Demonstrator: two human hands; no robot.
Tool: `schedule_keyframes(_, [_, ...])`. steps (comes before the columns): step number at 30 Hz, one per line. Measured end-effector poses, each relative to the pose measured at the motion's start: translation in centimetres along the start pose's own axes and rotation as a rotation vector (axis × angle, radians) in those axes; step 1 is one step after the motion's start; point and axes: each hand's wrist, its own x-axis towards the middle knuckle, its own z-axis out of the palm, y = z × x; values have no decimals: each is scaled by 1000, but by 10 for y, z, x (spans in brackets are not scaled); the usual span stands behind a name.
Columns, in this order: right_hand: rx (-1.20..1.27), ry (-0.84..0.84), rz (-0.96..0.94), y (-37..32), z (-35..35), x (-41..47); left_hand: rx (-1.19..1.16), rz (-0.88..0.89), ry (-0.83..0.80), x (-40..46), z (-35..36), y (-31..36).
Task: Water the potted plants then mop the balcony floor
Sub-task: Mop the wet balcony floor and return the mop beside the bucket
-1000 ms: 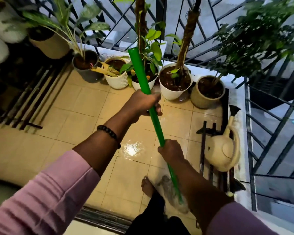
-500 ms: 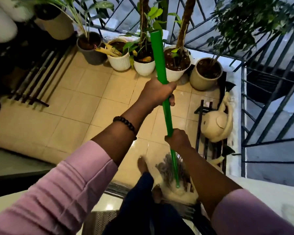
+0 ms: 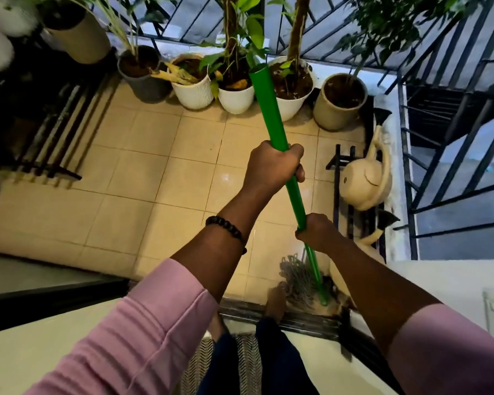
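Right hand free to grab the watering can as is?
Probably not yet. The right hand grips the green mop handle, as does the left hand. The watering can sits close by to the right with nothing between; it must let go first.

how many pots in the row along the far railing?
5: grey pot, ribbed white pot, small white pot, large white pot, beige pot. More pots sit upper left, partly cut off.

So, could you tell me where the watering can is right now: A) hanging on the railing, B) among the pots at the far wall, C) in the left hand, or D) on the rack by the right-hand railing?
D: the watering can lies on the black rack by the railing, while both hands grip the mop handle.
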Motion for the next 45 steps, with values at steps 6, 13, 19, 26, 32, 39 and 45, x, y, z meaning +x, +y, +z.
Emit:
schedule_keyframes(6, [61, 172, 17, -18, 37, -31, -23, -23, -50, -23, -28, -11])
schedule_keyframes(13, [159, 188, -60, -69, 55, -57, 111, 47, -30, -50, -71, 6])
schedule_keyframes(19, [275, 44, -135, -130, 55, -50, 206, 135, 98, -60, -101, 38])
schedule_keyframes(26, [397, -18, -198, -149, 71, -54, 344, 137, 115, -68, -114, 41])
schedule_keyframes(32, [94, -106, -352, -167, 65, -57, 194, 99, 96, -80, -164, 28])
schedule_keyframes(39, [-215, -128, -337, -123, 48, -48, -62, 0, 128, -90, -153, -16])
schedule_keyframes(45, [-196, 23, -342, -99, 41, -30, -129, 22, 153, -91, -123, -31])
